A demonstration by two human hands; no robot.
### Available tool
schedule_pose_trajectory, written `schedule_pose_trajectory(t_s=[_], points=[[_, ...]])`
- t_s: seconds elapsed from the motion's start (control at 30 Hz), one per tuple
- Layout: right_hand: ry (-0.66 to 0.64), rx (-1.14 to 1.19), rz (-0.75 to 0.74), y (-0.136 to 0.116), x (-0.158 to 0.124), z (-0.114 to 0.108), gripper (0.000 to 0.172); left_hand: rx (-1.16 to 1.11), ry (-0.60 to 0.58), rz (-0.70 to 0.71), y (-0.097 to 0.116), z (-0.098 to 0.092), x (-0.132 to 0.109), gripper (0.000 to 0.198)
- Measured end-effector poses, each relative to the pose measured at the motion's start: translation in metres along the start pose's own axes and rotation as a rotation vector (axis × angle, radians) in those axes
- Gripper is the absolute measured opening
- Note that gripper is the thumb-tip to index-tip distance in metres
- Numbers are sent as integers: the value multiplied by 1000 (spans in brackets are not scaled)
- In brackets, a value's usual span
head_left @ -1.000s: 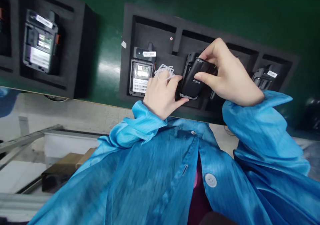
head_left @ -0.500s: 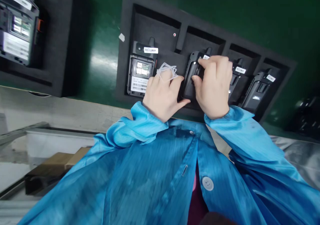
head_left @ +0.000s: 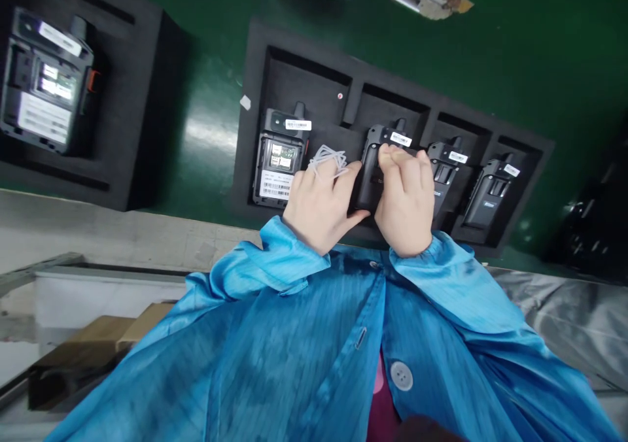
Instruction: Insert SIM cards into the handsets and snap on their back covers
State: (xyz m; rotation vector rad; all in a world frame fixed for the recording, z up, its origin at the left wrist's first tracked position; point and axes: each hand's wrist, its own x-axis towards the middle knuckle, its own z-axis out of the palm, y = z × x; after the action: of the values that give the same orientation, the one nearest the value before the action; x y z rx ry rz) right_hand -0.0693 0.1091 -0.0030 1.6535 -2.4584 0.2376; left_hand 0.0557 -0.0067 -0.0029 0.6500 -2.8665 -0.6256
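Seemingly steadying black plastic handset [head_left: 369, 182] with open left hand [head_left: 318, 205]; pressing with right hand [head_left: 406, 201]; cannot tell whether gripping.

A black handheld device [head_left: 367, 184] is lying in the second compartment from the left of the dark foam tray [head_left: 300, 48], its stubby knob [head_left: 400, 125] pointing away from the person and its body slanting slightly rightward toward that end. A dark cover is spanning the visible lower body, and a white barcode label [head_left: 401, 139] is showing near the top. The right hand [head_left: 406, 203] is hiding much of the right side, while the left hand [head_left: 321, 203] is resting beside the left edge. Thin, white, angular loops [head_left: 328, 159] are overlapping loosely around a left finger.
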Motion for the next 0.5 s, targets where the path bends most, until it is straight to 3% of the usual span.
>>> schedule_pose_trajectory(t_s=[0.17, 0.3, 0.4, 0.5], points=[[-74, 112, 53, 0, 2, -5, 51, 63, -83, 22, 1, -5, 4, 80], [-138, 391, 63, 15, 3, -33, 61, 113, -81, 79, 11, -6, 10, 80], [68, 506, 103, 34, -3, -71, 57, 123, -84, 91, 25, -5, 16, 78], [276, 469, 160, 59, -20, -108, 49, 191, -114, 55, 42, -5, 23, 66]])
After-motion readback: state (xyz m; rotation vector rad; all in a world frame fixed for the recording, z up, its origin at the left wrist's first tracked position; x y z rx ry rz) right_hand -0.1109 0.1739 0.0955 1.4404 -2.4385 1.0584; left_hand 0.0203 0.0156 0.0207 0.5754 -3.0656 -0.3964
